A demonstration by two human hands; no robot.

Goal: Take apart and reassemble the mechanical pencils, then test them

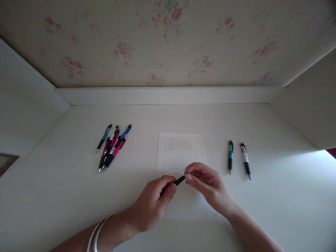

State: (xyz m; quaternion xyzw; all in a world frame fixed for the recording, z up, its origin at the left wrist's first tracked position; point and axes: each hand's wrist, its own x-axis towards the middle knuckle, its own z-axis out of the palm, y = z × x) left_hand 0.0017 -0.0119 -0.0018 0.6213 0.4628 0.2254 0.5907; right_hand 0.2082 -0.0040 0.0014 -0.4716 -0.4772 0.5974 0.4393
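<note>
Pink roses with green leaves patterned the cream wallpaper (168,52) along the top. At left, the pens (117,150) showed teal, pink, blue and white against black; at lower centre, the held pen (180,180) had a black grip and silvery tip.

The view looks from a camera worn on the person's head, above the near side of the sheet of paper (170,162), facing forward and steeply down. The paper sits just below the middle of the picture, fairly near. The left hand (154,203) and right hand (210,185) come between the lens and the paper's near part. The wide field takes in the desk (65,182) around the paper, a panel (28,105) well to its left, another panel (307,101) well to its right, and, beyond it, the flowered wall (162,45).
</note>
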